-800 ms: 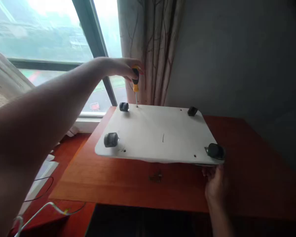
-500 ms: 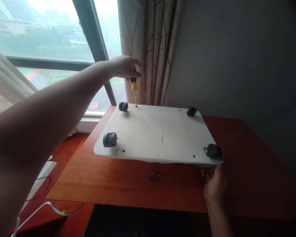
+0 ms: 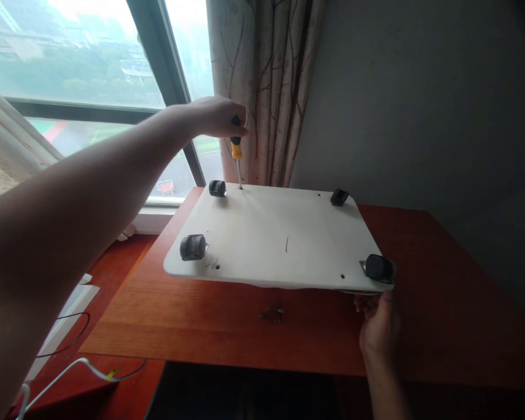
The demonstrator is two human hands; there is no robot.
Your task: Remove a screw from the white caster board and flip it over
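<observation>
Hiding screwdriver handle: left hand

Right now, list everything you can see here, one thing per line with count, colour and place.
board: one, white, flat on the table, casters up.
casters: four, black, one at each corner of the board.
screwdriver: one, yellow and black handle, upright, tip on the board's far left corner.
screws: small dark cluster, on the table in front of the board.
table: one, red-brown wood.
curtain: one, beige with branch pattern, behind the board.
window: one, dark frame, at left.
cable: one, white, lower left.
left hand: gripping the screwdriver handle.
right hand: at the board's near right corner.
</observation>
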